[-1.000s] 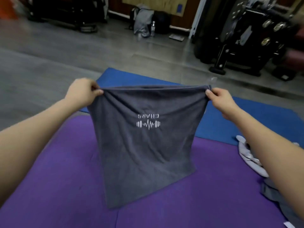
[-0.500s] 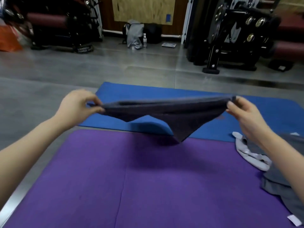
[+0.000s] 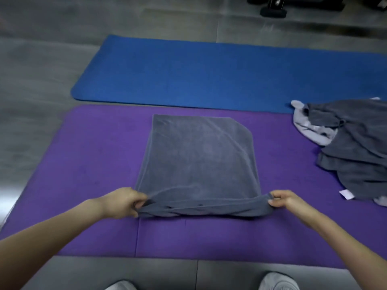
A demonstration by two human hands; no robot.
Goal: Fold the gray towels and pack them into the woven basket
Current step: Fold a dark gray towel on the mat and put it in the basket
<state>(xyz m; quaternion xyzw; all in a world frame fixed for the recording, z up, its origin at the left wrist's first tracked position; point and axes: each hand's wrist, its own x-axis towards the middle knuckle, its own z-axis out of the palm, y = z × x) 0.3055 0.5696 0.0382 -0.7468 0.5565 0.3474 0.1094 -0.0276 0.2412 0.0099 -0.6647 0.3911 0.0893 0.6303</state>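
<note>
The gray towel (image 3: 199,155) lies flat on the purple mat (image 3: 94,153), mid-frame. The left grip (image 3: 123,203) and right grip (image 3: 287,201) each pinch a near corner. This looks like the folding step. Next, probably lift that edge over to the far one.

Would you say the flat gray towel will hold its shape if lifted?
Probably not: the gray towel bunches and sags where the left hand and right hand pinch it, so it looks floppy. Pinches alone raise its edge, so it is likely light.

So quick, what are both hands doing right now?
Left hand: pinching the gray towel at its near left corner.
Right hand: pinching the same towel's near right corner.
</note>
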